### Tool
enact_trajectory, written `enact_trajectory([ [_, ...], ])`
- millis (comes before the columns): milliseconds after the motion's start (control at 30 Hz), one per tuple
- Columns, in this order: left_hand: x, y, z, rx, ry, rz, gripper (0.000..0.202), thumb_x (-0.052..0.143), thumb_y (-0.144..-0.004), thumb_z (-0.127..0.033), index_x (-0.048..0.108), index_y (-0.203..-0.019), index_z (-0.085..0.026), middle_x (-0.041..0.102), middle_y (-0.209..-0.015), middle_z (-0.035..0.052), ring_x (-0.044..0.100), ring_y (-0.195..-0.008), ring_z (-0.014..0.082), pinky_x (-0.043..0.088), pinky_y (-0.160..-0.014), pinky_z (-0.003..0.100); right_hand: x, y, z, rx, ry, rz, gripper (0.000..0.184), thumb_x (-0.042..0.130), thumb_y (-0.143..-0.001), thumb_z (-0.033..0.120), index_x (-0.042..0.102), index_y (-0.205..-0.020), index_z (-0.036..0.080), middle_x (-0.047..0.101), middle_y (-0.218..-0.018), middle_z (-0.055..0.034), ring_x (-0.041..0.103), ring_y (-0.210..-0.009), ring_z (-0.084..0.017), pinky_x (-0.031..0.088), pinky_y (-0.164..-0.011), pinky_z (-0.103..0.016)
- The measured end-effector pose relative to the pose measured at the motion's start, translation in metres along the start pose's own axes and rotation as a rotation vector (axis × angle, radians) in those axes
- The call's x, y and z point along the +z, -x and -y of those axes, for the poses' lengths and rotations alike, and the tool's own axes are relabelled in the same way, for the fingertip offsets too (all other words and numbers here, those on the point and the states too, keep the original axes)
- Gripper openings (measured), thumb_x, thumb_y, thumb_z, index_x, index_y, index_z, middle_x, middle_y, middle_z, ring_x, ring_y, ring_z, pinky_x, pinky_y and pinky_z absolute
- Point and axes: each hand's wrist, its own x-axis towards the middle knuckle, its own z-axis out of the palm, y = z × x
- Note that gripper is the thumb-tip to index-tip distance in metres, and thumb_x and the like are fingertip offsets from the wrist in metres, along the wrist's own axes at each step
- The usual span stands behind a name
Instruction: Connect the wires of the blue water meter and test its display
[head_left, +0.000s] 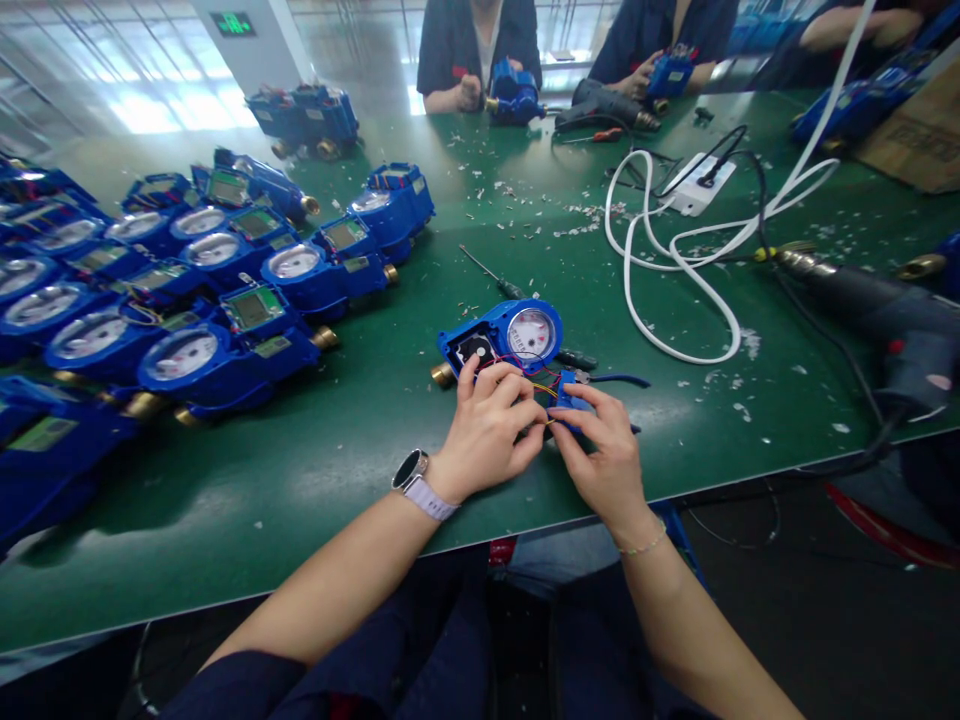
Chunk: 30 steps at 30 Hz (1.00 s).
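Observation:
A blue water meter (531, 334) with a round dial lies on the green table in front of me, its side compartment uncovered. My left hand (493, 418) reaches over the meter's near side, thumb and index fingertip closed on a thin yellow wire (550, 421). Opposite it, my right hand (601, 452) pinches at the same wire, its upper fingers against a small blue housing part (571, 392). Red, yellow and dark wires run from the meter to that part. The fingers partly hide the wire ends. A screwdriver (510, 288) lies behind the meter, partly covered by it.
Several blue water meters (292, 262) crowd the left side. White cable (637, 300) loops from a power strip (699, 185) at right, near a heat gun (855, 290). White scraps litter the table (420, 440). Across it, co-workers' hands (469, 92) handle other meters.

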Motion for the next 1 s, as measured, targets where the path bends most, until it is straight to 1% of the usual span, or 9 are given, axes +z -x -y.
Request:
enact_trajectory([
  [100, -0.0003, 0.0005, -0.0001, -0.023, 0.051, -0.010, 0.008, 0.059, -0.086, -0.025, 0.065, -0.082, -0.023, 0.069, -0.097, 0.0013, 0.054, -0.115, 0.0243, 0.018, -0.117, 0.054, -0.0002, 0.0000, 0.0017, 0.032, -0.042, 0.006, 0.009, 0.061, -0.091, 0.015, 0.068, -0.092, 0.019, 0.061, -0.113, -0.0112, 0.057, -0.107, -0.026, 0.047, -0.090, -0.047],
  [200, 0.0000, 0.0011, 0.0002, -0.017, 0.106, -0.019, 0.009, 0.056, -0.089, -0.024, 0.064, -0.085, -0.024, 0.072, -0.097, -0.0007, 0.054, -0.117, 0.0229, 0.016, -0.118, 0.053, -0.0008, -0.0004, 0.0037, 0.072, -0.080, 0.018, 0.010, 0.060, -0.091, 0.015, 0.067, -0.091, 0.021, 0.061, -0.111, -0.0088, 0.056, -0.106, -0.025, 0.047, -0.090, -0.046],
  [367, 0.0008, 0.0010, 0.0010, -0.026, 0.150, -0.009, 0.010, 0.054, -0.092, -0.022, 0.063, -0.088, -0.024, 0.074, -0.092, -0.0017, 0.057, -0.114, 0.0209, 0.012, -0.119, 0.052, -0.0017, -0.0017, 0.0061, 0.063, -0.090, 0.036, 0.010, 0.058, -0.091, 0.014, 0.063, -0.087, 0.021, 0.061, -0.106, -0.0075, 0.054, -0.103, -0.024, 0.045, -0.090, -0.045],
  [500, 0.0011, 0.0003, 0.0011, -0.039, 0.151, 0.003, 0.010, 0.055, -0.092, -0.021, 0.064, -0.087, -0.023, 0.073, -0.087, -0.0013, 0.059, -0.110, 0.0202, 0.011, -0.119, 0.053, 0.0002, 0.0001, 0.0062, 0.055, -0.081, 0.050, 0.010, 0.055, -0.093, 0.014, 0.059, -0.087, 0.020, 0.059, -0.106, -0.0081, 0.052, -0.104, -0.024, 0.042, -0.090, -0.044],
  [700, -0.0013, -0.0008, 0.0007, -0.044, 0.097, 0.055, 0.012, 0.052, -0.093, -0.022, 0.065, -0.091, -0.022, 0.071, -0.089, 0.0009, 0.059, -0.110, 0.0210, 0.012, -0.118, 0.056, 0.0050, 0.0020, 0.0057, 0.050, -0.076, 0.062, 0.010, 0.050, -0.096, 0.016, 0.057, -0.090, 0.020, 0.055, -0.108, -0.0084, 0.050, -0.105, -0.025, 0.041, -0.090, -0.045],
  [867, -0.0016, -0.0005, 0.0005, -0.042, 0.077, 0.055, 0.012, 0.053, -0.093, -0.022, 0.065, -0.092, -0.022, 0.071, -0.089, 0.0016, 0.059, -0.108, 0.0208, 0.014, -0.118, 0.056, 0.0059, 0.0021, 0.0069, 0.078, -0.104, 0.064, 0.010, 0.051, -0.095, 0.016, 0.057, -0.089, 0.021, 0.053, -0.108, -0.0078, 0.049, -0.105, -0.025, 0.041, -0.091, -0.045],
  [1000, -0.0017, 0.0003, 0.0002, -0.027, 0.077, 0.079, 0.011, 0.054, -0.092, -0.022, 0.065, -0.090, -0.023, 0.071, -0.088, -0.0002, 0.058, -0.108, 0.0212, 0.011, -0.118, 0.057, 0.0073, 0.0012, 0.0080, 0.107, -0.137, 0.052, 0.014, 0.050, -0.096, 0.018, 0.057, -0.083, 0.021, 0.054, -0.106, -0.0070, 0.050, -0.103, -0.024, 0.040, -0.090, -0.045],
])
